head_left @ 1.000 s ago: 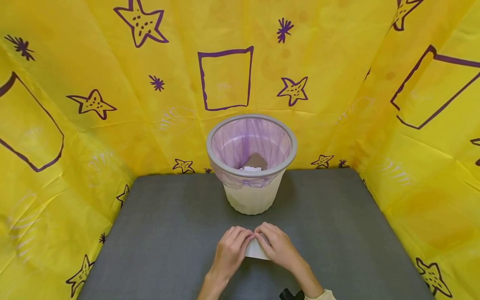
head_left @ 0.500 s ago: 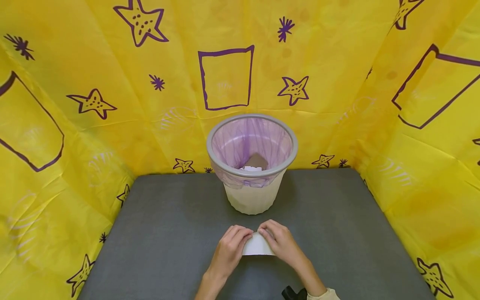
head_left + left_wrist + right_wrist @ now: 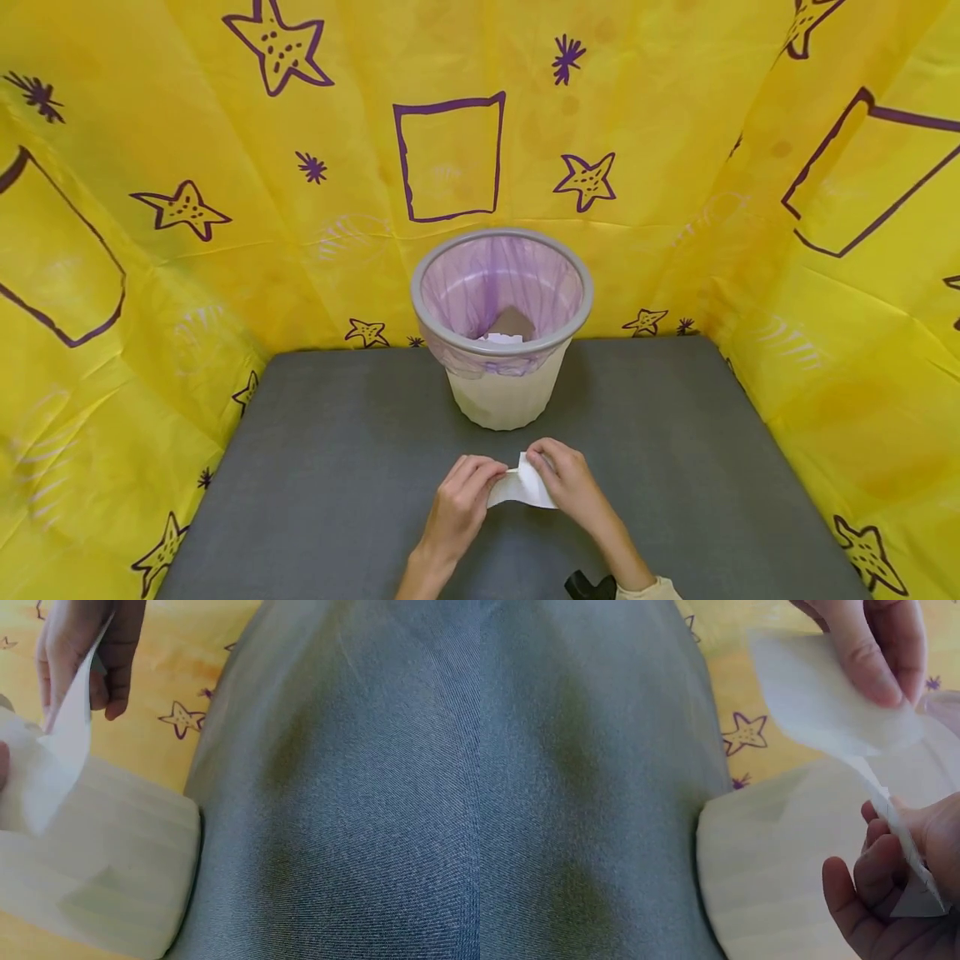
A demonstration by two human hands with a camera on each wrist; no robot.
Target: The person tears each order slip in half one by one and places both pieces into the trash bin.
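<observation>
Between the hands in the head view is a small piece of white paper (image 3: 534, 486), bent and twisted in the middle. My left hand (image 3: 459, 510) pinches its left part between thumb and fingers. With thumb and fingers, my right hand (image 3: 572, 483) pinches the other part, which stands up at an angle. In the right wrist view the paper (image 3: 810, 690) looks partly torn, its two parts facing different ways and joined low down. Just beyond the hands stands a cream bin (image 3: 504, 400) with a grey rim and a purple liner.
White scraps (image 3: 502, 338) and a brownish piece (image 3: 513, 322) lie inside the bin. The bin stands on a dark grey table (image 3: 337, 467), with yellow patterned cloth (image 3: 450, 50) round the back and sides. A black object (image 3: 588, 586) sits by the right wrist.
The hands have drawn slightly apart, the right one moving rightward. The paper, mostly covered at first, now shows more and has twisted, its right part turned up.
</observation>
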